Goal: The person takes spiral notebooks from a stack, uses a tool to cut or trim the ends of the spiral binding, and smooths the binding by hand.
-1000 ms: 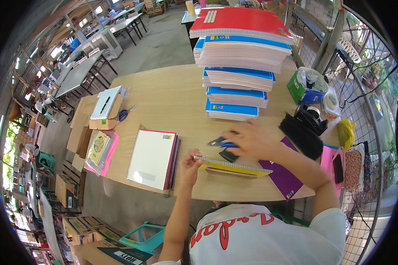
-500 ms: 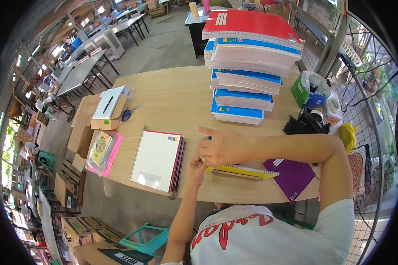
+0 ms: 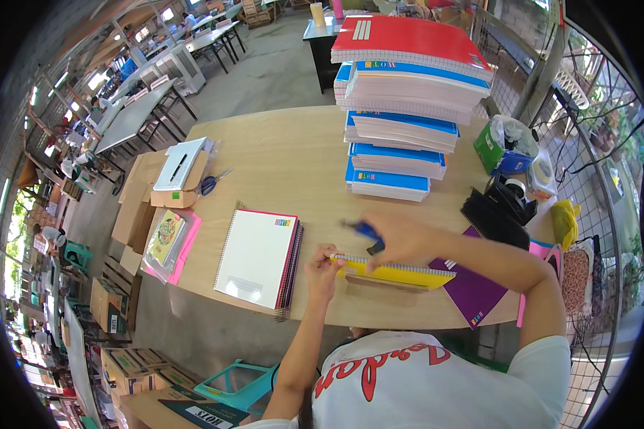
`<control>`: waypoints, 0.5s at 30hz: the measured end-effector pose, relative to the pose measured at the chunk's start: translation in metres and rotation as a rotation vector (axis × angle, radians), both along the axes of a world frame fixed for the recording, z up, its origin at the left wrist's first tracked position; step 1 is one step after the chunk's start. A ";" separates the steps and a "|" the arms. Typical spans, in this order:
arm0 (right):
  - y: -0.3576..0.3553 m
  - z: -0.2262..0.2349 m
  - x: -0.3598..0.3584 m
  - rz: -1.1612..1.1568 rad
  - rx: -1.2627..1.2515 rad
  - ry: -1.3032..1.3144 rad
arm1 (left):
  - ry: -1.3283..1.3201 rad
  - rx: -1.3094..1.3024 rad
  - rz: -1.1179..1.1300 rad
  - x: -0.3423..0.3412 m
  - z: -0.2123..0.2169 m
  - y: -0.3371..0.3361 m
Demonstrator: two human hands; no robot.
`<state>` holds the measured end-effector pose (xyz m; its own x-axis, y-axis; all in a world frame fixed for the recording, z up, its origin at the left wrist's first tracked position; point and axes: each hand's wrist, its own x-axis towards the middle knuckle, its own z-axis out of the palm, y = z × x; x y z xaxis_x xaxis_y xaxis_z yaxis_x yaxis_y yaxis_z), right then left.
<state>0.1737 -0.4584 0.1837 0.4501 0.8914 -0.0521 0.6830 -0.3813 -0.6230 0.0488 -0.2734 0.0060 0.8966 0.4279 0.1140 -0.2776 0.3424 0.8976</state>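
Note:
A yellow spiral notebook [image 3: 401,274] stands on its edge near the front of the table, its coil along the top. My left hand [image 3: 322,270] pinches the left end of that coil, fingers closed. Above the notebook, my right hand [image 3: 404,239] is wrapped round blue-handled pliers [image 3: 368,233], whose dark tip points left and is blurred. A right fingertip reaches down by the notebook's top edge; whether it touches cannot be made out. The purple cover [image 3: 476,293] lies right of the notebook, partly under my right forearm. Left of my left hand is a stack of white-topped spiral notebooks [image 3: 257,257].
Tall piles of blue-covered paper blocks [image 3: 388,180] with a red cover [image 3: 411,39] on top stand at the back right. Scissors [image 3: 211,184] and cardboard boxes [image 3: 132,214] are at left. A green-blue box [image 3: 504,146] and a black pouch [image 3: 495,218] sit at right.
My right hand has lifted off the left end of the coil and shifted right, bringing the blue pliers into view. My left hand stays at the coil's end.

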 end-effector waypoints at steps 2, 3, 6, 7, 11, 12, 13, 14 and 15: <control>0.006 -0.012 -0.017 0.062 -0.029 0.009 | -0.029 0.072 -0.003 0.000 0.007 -0.005; 0.009 -0.014 -0.024 0.118 -0.059 0.019 | -0.057 0.143 -0.012 0.000 0.014 -0.007; -0.004 0.032 -0.030 0.058 0.189 0.001 | -0.043 0.407 0.597 -0.016 0.063 -0.014; -0.003 0.053 -0.031 -0.006 0.354 0.017 | -0.041 0.412 0.623 -0.024 0.061 -0.007; 0.042 0.066 0.003 -0.385 0.977 0.214 | 0.171 0.141 0.237 -0.052 0.061 0.046; 0.060 0.052 0.011 -0.484 0.975 0.279 | 0.204 0.261 0.316 -0.047 0.085 0.071; 0.080 0.035 0.017 -0.580 0.973 0.344 | 0.245 0.380 0.402 -0.044 0.110 0.097; 0.099 0.020 0.020 -0.593 0.944 0.382 | 0.170 0.549 0.472 -0.039 0.124 0.125; 0.117 0.001 0.026 -0.613 0.916 0.417 | 0.274 0.756 0.459 -0.040 0.138 0.154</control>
